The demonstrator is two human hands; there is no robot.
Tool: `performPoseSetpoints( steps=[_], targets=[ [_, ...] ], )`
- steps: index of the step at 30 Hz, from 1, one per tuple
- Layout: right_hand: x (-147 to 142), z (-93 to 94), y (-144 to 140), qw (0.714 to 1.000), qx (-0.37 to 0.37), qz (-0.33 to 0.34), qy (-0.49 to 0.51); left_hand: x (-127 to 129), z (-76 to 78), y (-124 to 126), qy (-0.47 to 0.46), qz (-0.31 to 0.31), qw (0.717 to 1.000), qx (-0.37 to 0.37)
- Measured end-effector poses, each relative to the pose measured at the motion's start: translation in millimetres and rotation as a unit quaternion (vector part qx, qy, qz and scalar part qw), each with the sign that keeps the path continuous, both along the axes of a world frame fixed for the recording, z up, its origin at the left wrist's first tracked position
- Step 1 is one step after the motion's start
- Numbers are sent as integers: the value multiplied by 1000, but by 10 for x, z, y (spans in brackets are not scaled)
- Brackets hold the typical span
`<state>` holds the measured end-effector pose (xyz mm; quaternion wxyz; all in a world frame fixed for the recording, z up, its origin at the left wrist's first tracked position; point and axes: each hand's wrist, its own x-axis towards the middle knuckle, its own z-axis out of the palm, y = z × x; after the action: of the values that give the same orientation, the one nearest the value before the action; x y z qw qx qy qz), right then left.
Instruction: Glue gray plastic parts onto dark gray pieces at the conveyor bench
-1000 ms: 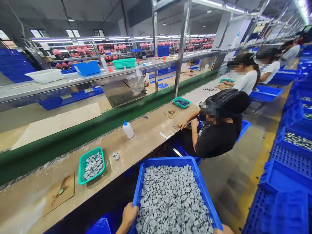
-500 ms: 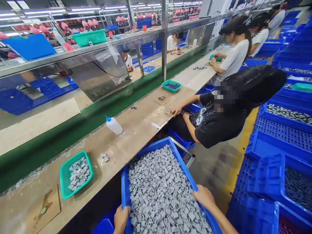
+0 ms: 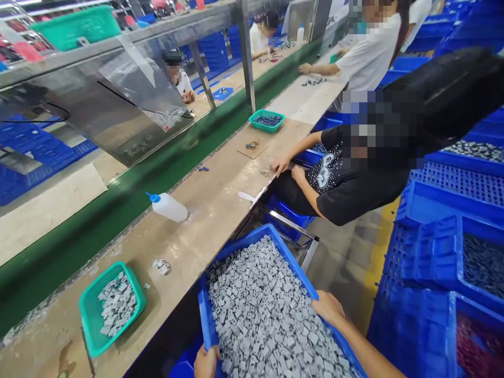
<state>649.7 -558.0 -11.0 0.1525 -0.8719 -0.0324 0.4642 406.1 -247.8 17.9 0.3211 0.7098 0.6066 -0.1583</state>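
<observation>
A large blue plastic bin (image 3: 203,310) is held between my hands, beside the bench edge. Many small grey block-like pieces (image 3: 260,299) fill it. My left hand (image 3: 207,362) grips the left rim near the bottom of the view, fingers partly hidden by the wall. On the right rim, my right hand (image 3: 329,307) is closed with its fingers curled over the edge. To the left on the bench, a green basket (image 3: 88,320) holds similar grey pieces (image 3: 118,304), and a small pile of them (image 3: 161,266) lies next to it.
A squeeze bottle (image 3: 169,207) lies tilted on the bench (image 3: 208,215). A seated person in black (image 3: 346,173) is just ahead, near a metal frame (image 3: 309,252). Stacked blue crates (image 3: 425,252) line the right side. A green basket of dark pieces (image 3: 268,121) stands farther along.
The view has tilted downward and come closer to the bench. The bin stays in both my hands. A person in white farther along has stretched an arm over the bench.
</observation>
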Motion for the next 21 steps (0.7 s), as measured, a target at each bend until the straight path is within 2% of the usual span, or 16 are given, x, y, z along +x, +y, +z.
performPoseSetpoints(
  steps=[5,14,21],
  targets=[
    [69,-67,39,1000,-5,-5,13,80,-67,67,42,-16,999,-14],
    [158,7,170,999,-42,19,16,227,-121,211,71,-1,997,-29],
    [476,-34,449,998,-43,33,6,298,-183,219,62,32,998,3]
  ],
)
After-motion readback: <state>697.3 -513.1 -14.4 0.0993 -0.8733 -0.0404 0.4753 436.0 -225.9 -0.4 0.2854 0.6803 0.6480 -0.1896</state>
